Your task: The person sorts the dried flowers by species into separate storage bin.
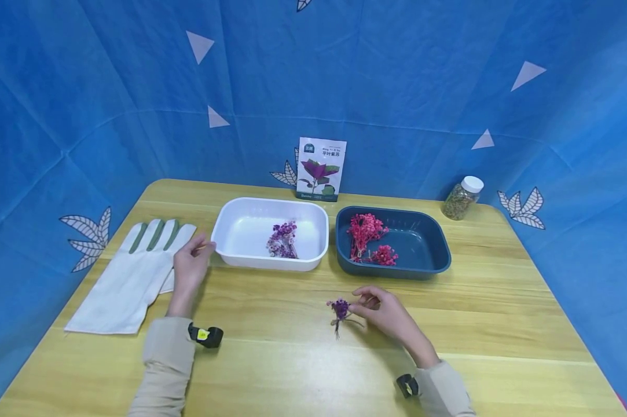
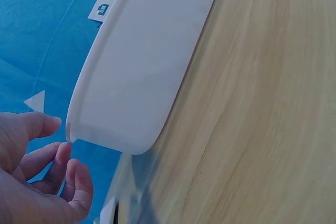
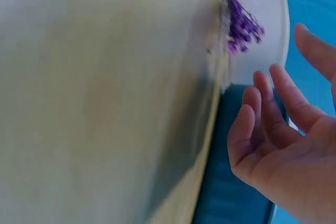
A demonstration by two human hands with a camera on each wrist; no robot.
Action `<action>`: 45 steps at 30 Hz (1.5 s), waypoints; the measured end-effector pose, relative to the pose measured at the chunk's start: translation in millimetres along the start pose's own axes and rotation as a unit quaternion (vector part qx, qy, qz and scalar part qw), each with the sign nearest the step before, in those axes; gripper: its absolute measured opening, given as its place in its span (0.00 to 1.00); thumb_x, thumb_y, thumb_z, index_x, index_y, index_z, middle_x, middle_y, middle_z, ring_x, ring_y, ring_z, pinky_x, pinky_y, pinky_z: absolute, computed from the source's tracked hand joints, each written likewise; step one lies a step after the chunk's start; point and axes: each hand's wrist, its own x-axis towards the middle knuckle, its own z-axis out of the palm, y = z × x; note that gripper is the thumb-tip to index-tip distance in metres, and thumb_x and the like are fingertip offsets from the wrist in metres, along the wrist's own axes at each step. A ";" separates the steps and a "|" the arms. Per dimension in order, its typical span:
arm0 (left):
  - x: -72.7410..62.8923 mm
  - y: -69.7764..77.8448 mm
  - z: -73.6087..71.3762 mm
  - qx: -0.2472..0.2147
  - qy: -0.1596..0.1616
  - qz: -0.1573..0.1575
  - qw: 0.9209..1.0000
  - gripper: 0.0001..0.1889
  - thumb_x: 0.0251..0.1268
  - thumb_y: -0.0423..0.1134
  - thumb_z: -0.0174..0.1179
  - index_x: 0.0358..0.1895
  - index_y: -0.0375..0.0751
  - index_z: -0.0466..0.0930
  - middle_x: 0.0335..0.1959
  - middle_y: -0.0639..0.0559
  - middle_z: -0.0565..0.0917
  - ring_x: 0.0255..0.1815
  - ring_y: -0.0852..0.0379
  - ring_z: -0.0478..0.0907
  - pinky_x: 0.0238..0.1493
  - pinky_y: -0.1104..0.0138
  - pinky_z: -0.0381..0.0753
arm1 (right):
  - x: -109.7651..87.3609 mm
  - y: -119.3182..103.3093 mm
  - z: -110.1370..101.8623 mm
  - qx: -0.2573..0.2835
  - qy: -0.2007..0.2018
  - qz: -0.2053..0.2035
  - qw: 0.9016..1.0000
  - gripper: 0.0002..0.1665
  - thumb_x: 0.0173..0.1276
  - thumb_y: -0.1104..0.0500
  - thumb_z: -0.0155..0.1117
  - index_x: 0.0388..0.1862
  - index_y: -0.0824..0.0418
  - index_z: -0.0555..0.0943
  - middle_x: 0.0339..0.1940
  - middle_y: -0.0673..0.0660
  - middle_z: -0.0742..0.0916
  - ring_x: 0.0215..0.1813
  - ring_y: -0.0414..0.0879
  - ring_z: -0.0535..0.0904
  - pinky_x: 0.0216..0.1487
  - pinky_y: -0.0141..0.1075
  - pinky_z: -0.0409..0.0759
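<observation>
A small bunch of purple dried flowers (image 1: 339, 310), its stems tied, lies on the table in front of the white tray (image 1: 271, 263). Just to its right is my right hand (image 1: 378, 313); in the right wrist view a gap shows between thumb and loosely bent fingers, with nothing held. My left hand (image 1: 190, 266) is at the white tray's left end. Its fingertips (image 2: 64, 149) are right at the rim corner, thumb apart from them. Another purple bunch (image 1: 283, 240) lies inside the white tray. Pink dried flowers (image 1: 366, 231) lie in the dark blue tray (image 1: 396, 271).
White work gloves (image 1: 125, 289) with green stripes lie at the left of the wooden table (image 1: 271, 359). A seed packet (image 1: 321, 169) stands behind the trays. At the back right is a jar (image 1: 460, 200) with a white lid. Blue cloth (image 1: 396, 69) hangs around the table.
</observation>
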 end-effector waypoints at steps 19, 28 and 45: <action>2.6 -5.7 5.0 0.011 -0.001 -0.001 1.000 0.24 0.68 0.37 0.54 0.65 0.32 0.67 0.59 0.38 0.74 0.56 0.48 0.69 0.53 0.67 0.69 | 14.5 2.2 12.0 -0.047 -0.080 -0.034 0.995 0.28 0.54 0.54 0.73 0.52 0.66 0.79 0.40 0.55 0.83 0.41 0.45 0.76 0.45 0.39 0.76; 1.9 -5.4 4.3 0.014 -0.003 0.001 1.000 0.24 0.68 0.38 0.54 0.65 0.33 0.68 0.57 0.39 0.75 0.55 0.50 0.70 0.47 0.73 0.70 | 14.5 5.4 10.6 -0.047 -0.075 -0.071 0.994 0.09 0.59 0.60 0.69 0.37 0.64 0.83 0.31 0.51 0.83 0.33 0.41 0.74 0.36 0.31 0.75; 3.8 -5.3 4.1 0.004 -0.007 0.005 1.000 0.23 0.68 0.36 0.55 0.64 0.31 0.69 0.56 0.37 0.75 0.53 0.50 0.71 0.40 0.81 0.69 | 13.8 -2.4 8.8 0.000 -0.044 -0.006 0.999 0.07 0.61 0.59 0.67 0.36 0.61 0.84 0.33 0.51 0.86 0.35 0.40 0.77 0.41 0.36 0.77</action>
